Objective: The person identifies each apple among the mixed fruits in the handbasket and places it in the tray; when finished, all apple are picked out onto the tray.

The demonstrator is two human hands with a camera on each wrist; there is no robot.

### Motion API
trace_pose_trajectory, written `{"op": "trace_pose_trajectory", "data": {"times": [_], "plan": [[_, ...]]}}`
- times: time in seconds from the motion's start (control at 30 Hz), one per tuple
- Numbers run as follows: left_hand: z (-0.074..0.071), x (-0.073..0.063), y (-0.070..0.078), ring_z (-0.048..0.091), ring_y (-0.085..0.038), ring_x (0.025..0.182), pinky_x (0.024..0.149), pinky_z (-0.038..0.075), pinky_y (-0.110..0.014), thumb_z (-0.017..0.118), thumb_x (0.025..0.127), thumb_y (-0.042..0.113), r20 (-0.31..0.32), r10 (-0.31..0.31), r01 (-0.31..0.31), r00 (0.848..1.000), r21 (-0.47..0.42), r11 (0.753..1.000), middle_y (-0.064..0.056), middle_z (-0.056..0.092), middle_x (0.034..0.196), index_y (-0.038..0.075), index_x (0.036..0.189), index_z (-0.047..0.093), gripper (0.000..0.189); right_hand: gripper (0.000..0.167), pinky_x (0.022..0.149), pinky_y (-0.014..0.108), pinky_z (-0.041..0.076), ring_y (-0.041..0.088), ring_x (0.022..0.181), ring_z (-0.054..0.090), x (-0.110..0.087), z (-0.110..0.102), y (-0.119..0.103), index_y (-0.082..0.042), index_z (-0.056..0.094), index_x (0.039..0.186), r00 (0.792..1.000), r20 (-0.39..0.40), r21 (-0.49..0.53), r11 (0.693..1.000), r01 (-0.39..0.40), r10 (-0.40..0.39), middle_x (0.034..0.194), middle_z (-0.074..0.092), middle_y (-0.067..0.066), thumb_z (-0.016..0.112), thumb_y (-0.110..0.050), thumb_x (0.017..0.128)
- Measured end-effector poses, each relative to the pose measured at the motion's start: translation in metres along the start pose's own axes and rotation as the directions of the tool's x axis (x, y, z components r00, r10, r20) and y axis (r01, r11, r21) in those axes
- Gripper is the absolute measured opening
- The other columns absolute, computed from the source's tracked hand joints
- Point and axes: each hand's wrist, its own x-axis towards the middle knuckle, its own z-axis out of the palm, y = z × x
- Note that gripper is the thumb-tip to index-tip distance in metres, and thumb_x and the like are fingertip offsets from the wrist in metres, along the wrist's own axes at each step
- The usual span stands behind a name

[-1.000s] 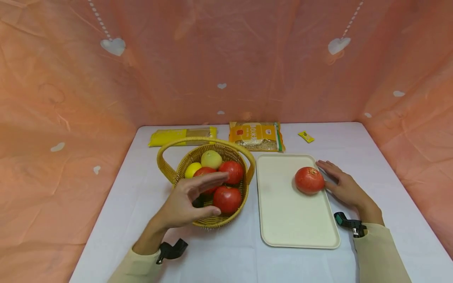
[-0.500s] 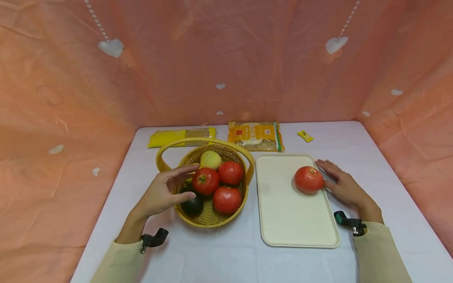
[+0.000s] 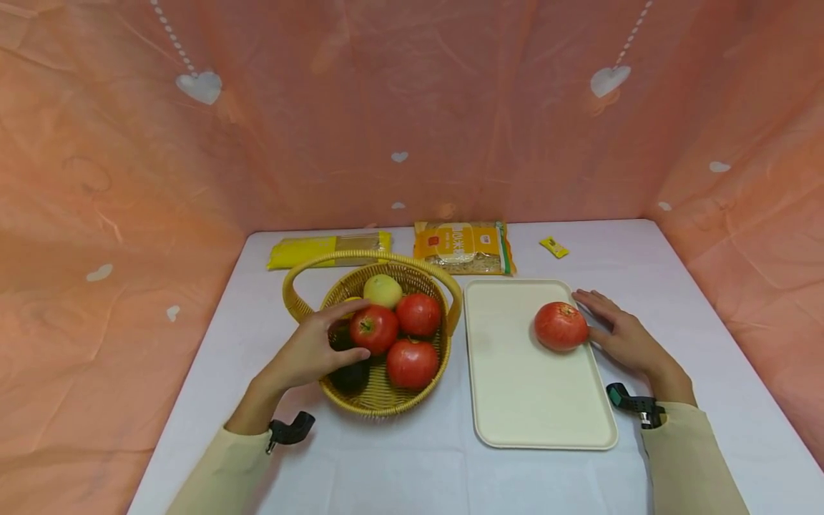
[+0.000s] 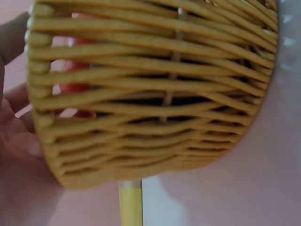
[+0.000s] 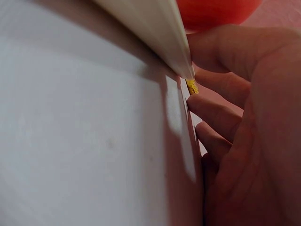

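Observation:
My left hand (image 3: 315,348) reaches over the left rim of a wicker basket (image 3: 380,410), thumb and fingers spread on either side of a red apple (image 3: 373,330). Whether they touch it I cannot tell. Two more red apples (image 3: 413,364), a pale green round fruit (image 3: 383,291) and a dark avocado-like fruit (image 3: 350,379) lie in the basket; a yellow fruit is mostly hidden by the fingers. My right hand (image 3: 627,343) rests by the right edge of a cream tray (image 3: 534,415), its thumb close to a red pomegranate-like fruit (image 3: 561,326) on the tray.
Behind the basket lie a yellow packet (image 3: 309,250) and an orange bag of grain (image 3: 463,249). A small yellow sachet (image 3: 553,247) sits at the back right. The basket's handle (image 3: 370,254) arches up at its far side. Orange cloth hangs around the white-covered table.
My left hand has drawn back leftward from above the basket, uncovering the apple, then edged right again with its fingers around that apple. The right hand stays in place.

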Motion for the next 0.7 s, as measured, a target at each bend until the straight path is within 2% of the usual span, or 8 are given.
{"op": "trace_pose_trajectory", "data": {"times": [0.17, 0.37, 0.5, 0.7], "plan": [[0.0040, 0.0056, 0.0062, 0.064, -0.036, 0.136, 0.113, 0.056, -0.058, 0.093, 0.088, 0.020, 0.011, -0.018, 0.016, 1.000, 0.136, 0.991, -0.014, 0.062, 0.156, 0.013, 0.158, 0.057, 0.079, 0.070, 0.125, 0.083, 0.015, 0.052, 0.167, 0.011, 0.0006, 0.0001, 0.0001, -0.011, 0.040, 0.170, 1.000, 0.001, -0.013, 1.000, -0.001, 0.001, 0.179, 0.027, 0.024, 0.068, -0.018, 0.107], [0.0092, 0.0089, 0.0063, 0.060, -0.041, 0.140, 0.116, 0.052, -0.063, 0.095, 0.084, 0.016, 0.043, 0.014, -0.023, 0.999, 0.220, 0.975, -0.018, 0.061, 0.156, 0.009, 0.161, 0.052, 0.088, 0.070, 0.125, 0.084, 0.015, 0.051, 0.168, 0.010, 0.0013, 0.0003, 0.0006, -0.013, 0.039, 0.171, 1.000, 0.004, -0.009, 1.000, -0.008, 0.008, 0.179, 0.026, 0.023, 0.068, -0.019, 0.107], [0.0105, 0.0088, 0.0064, 0.059, -0.041, 0.142, 0.116, 0.052, -0.062, 0.097, 0.083, 0.018, 0.025, 0.002, -0.007, 1.000, 0.199, 0.980, -0.016, 0.059, 0.158, 0.011, 0.160, 0.054, 0.089, 0.070, 0.125, 0.083, 0.015, 0.051, 0.168, 0.011, 0.0013, 0.0004, 0.0011, -0.012, 0.040, 0.170, 1.000, 0.001, -0.007, 1.000, -0.003, 0.003, 0.179, 0.027, 0.024, 0.068, -0.018, 0.107], [0.0078, 0.0063, 0.0073, 0.062, -0.036, 0.138, 0.112, 0.056, -0.060, 0.101, 0.080, 0.025, -0.040, -0.034, 0.038, 0.999, 0.096, 0.995, -0.008, 0.061, 0.156, 0.016, 0.156, 0.059, 0.088, 0.070, 0.126, 0.083, 0.014, 0.051, 0.168, 0.010, 0.0008, 0.0005, 0.0005, -0.011, 0.040, 0.170, 1.000, -0.001, -0.002, 1.000, -0.002, 0.002, 0.179, 0.028, 0.024, 0.068, -0.016, 0.106]]}}
